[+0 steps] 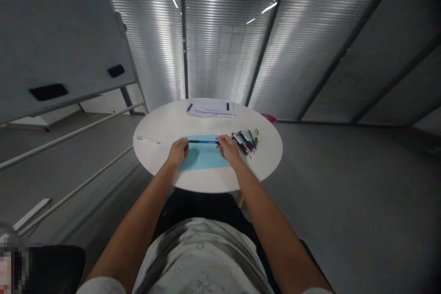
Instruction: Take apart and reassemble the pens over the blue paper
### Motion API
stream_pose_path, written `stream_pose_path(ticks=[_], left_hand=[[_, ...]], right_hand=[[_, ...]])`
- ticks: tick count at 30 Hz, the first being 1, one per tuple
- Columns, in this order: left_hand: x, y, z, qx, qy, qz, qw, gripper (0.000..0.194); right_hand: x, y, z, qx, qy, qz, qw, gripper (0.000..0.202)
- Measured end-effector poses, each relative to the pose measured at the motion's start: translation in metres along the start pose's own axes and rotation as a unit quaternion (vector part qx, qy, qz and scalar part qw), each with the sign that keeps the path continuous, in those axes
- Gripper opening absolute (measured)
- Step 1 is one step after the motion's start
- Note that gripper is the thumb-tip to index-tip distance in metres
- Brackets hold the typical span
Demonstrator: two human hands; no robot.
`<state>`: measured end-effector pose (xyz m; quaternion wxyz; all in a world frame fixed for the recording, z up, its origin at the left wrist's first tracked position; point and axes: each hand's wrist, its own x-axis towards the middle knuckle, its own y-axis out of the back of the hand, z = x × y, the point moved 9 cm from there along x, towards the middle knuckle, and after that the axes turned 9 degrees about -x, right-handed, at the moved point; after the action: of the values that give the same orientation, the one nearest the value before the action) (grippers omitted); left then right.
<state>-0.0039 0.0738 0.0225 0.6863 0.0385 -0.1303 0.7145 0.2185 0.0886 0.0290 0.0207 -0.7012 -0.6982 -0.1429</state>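
Between my two hands a blue pen [206, 142] with a dark end is held level, above a light blue sheet of paper [205, 158]. My left hand [179, 150] is closed on the pen's dark left end. At its right end the fingers of my right hand [227, 147] pinch it. Just right of my right hand lies a pile of several pens [244, 142] in mixed colours. A white pen [148, 140] rests alone on the table, left of my left hand.
The round white table [206, 183] stands before me. At its far side is a stack of papers [211, 108] with dark objects on top. A whiteboard on a frame [69, 32] stands at left, and a black chair [57, 268] is at lower left. Blinds [217, 46] line the wall behind.
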Motion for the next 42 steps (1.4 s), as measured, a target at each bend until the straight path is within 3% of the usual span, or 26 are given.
stream_pose_path(ticks=[18, 32, 42], left_hand=[[-0.003, -0.002, 0.004, 0.005, 0.011, 0.007, 1.0, 0.034], [0.0, 0.0, 0.002, -0.001, -0.01, 0.009, 1.0, 0.036], [0.003, 0.008, -0.002, -0.052, 0.008, 0.058, 0.997, 0.026]], right_hand=[[-0.001, 0.001, 0.001, 0.022, -0.008, 0.004, 1.0, 0.029], [0.001, -0.004, 0.004, -0.041, -0.007, -0.018, 0.999, 0.034], [0.005, 0.008, 0.008, -0.027, 0.009, 0.031, 0.999, 0.033]])
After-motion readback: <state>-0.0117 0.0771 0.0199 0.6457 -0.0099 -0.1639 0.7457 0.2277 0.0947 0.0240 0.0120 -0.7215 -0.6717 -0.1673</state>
